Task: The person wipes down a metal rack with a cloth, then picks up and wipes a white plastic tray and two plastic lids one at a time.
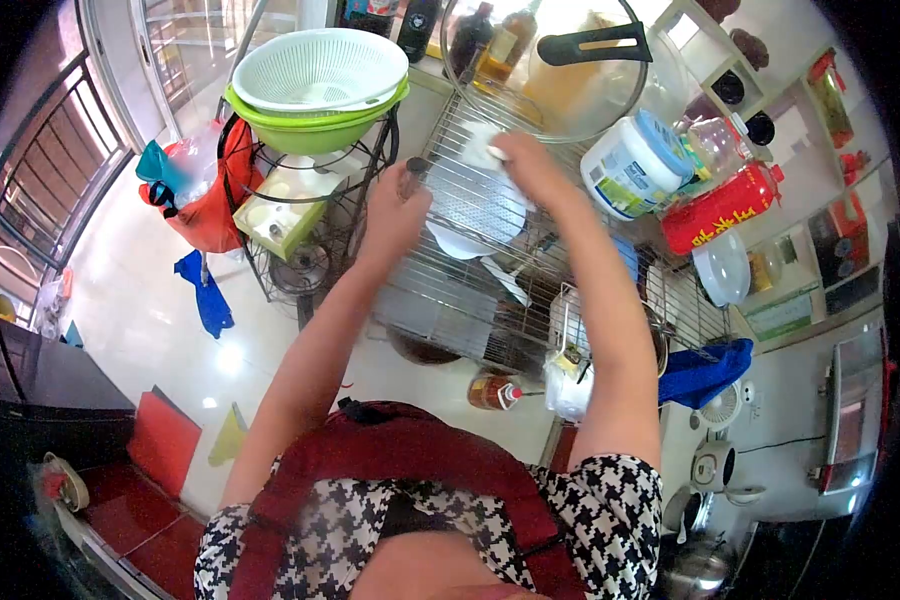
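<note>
My left hand [398,208] is closed around the upright corner post [416,166] of a metal wire rack [440,345], with the post's dark top showing above my fist. Over the rack's top shelf, my right hand [532,168] grips a white cloth [480,146], blurred and pressed near the wires. Whether it is fabric or paper is hard to tell. Beneath the top wires lies a pale perforated sheet [478,212]. A clear lid with a black handle [595,44] stands just beyond my right hand.
A white strainer [320,70] sits in green basins [320,130] on a black stand at left. Right of the rack are a white tub [635,165] and a red container [725,208]. On the floor stands a bottle [492,392]. Blue cloth [708,372] hangs at right.
</note>
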Tool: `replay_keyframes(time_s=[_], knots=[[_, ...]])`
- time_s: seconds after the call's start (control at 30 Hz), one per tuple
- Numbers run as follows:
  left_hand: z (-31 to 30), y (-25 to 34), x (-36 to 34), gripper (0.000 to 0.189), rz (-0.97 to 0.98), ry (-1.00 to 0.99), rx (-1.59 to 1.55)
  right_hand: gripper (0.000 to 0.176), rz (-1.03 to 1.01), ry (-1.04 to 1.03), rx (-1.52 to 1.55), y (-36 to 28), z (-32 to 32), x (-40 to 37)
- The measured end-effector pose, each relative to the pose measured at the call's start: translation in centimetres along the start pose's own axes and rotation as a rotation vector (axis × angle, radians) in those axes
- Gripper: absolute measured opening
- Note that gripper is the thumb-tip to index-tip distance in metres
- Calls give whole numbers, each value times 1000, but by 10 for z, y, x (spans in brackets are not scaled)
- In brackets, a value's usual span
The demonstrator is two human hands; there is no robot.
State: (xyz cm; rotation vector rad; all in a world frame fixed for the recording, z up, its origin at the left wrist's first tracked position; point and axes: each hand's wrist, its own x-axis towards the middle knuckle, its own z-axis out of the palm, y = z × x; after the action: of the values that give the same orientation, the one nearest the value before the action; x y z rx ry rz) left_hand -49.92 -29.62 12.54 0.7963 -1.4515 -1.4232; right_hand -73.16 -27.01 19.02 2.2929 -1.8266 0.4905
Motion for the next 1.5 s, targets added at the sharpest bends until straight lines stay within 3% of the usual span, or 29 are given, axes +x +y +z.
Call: replay_keyframes(time_s=[0.03,0.17,0.23,0.27,0.33,0.53,0.63,0.7,0.73,0.77,0.83,0.9,0.93,1.07,1.13,1.2,1.3,1.37,1.43,1.5], knots=[[0,5,-2,44,-19,-5,-31,28,67,-77,-22,10,-6,-13],[-1,10,-6,43,69,2,24,29,121,17,42,13,-31,-64],[2,6,-6,15,183,51,13,15,204,51,-7,12,-40,-84],[2,4,-6,15,183,46,14,15,209,52,-6,13,-48,-94],[-1,3,-2,41,14,-3,86,16,289,-69,-165,17,-63,-110],[0,3,-4,39,75,16,16,18,388,-313,-426,17,-84,-133],[1,5,-5,38,61,-2,-71,20,440,-267,-350,0,-86,-129],[-1,7,-3,31,136,33,120,21,362,41,-140,-25,-77,-119],[-5,-5,3,29,128,51,186,20,205,144,-157,-11,-57,-120],[-5,-17,8,27,120,64,252,19,208,86,-225,-9,-51,-123],[2,8,-2,28,43,28,37,19,320,24,-176,-13,-64,-132],[5,2,0,32,88,12,-90,19,376,31,-230,6,-69,-158],[5,2,-2,42,81,26,13,19,400,31,-274,14,-71,-172],[7,14,-8,41,17,44,-14,19,513,-28,-325,36,-96,-222],[9,17,-11,42,-1,51,-24,28,632,-36,-361,48,-114,-254],[8,12,-10,43,-41,61,-34,23,646,-79,-403,75,-125,-279],[5,5,-6,43,15,10,-31,16,718,-219,-467,92,-132,-261],[9,11,-9,38,14,20,-67,16,687,109,-414,97,-125,-236],[7,12,-7,39,0,22,-43,17,689,227,-338,103,-108,-213],[11,14,-9,41,-1,36,-51,20,646,-32,-462,118,-81,-203]])
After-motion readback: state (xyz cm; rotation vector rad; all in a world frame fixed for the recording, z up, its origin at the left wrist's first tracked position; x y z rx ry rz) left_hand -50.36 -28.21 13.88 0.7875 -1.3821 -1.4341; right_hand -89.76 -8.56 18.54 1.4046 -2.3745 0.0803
